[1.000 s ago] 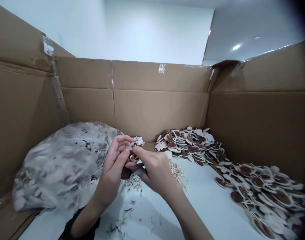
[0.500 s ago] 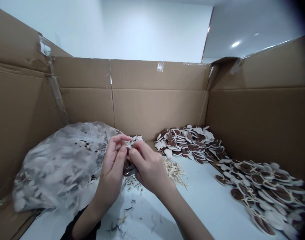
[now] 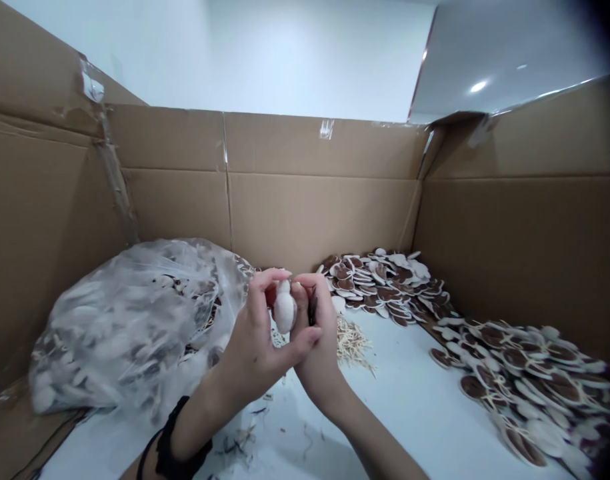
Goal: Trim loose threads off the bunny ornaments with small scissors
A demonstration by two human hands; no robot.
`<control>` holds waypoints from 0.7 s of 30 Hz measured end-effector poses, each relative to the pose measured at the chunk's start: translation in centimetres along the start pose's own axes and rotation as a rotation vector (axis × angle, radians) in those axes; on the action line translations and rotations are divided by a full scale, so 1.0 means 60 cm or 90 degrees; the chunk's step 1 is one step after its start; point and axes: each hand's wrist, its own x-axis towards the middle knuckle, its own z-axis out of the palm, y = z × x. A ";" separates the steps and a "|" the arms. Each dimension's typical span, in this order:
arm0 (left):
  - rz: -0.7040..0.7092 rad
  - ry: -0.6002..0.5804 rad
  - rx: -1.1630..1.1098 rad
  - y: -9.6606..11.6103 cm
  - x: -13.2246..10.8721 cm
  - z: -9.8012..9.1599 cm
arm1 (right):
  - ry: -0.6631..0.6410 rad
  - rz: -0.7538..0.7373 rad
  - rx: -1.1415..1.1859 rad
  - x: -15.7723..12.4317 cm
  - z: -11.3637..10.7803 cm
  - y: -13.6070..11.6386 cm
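A small padded fabric piece [image 3: 285, 311], white and bear-shaped, is held upright between both hands above the table. My left hand [image 3: 261, 328] is closed round its left side, with the index finger over its top and the thumb stretched across to my right hand. At the piece's right edge, my right hand [image 3: 319, 343] has its fingers curled in. A narrow dark tool [image 3: 313, 308] lies in that hand's grip; most of it is hidden, so its kind is unclear. Behind the hands lies a pile of cream string offcuts [image 3: 353, 343].
On the left bulges a clear plastic bag [image 3: 119, 327] full of similar pieces. Brown-and-white pieces are heaped at the back right [image 3: 375, 283] and along the right side [image 3: 529, 373]. Cardboard walls [image 3: 325, 207] surround the white table [image 3: 399, 407]. Thread scraps [image 3: 239, 440] lie near the front.
The fabric piece has been turned so that its white side shows. My left hand has shifted right and its thumb has crossed to my right hand, which has turned and moved slightly right.
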 end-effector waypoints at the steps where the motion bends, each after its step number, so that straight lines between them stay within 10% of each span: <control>1: 0.009 0.009 0.008 -0.002 0.000 0.000 | 0.000 0.004 0.010 0.000 0.000 0.000; 21: 0.039 0.057 0.141 0.008 -0.014 0.009 | -0.035 0.032 0.087 0.003 0.001 -0.013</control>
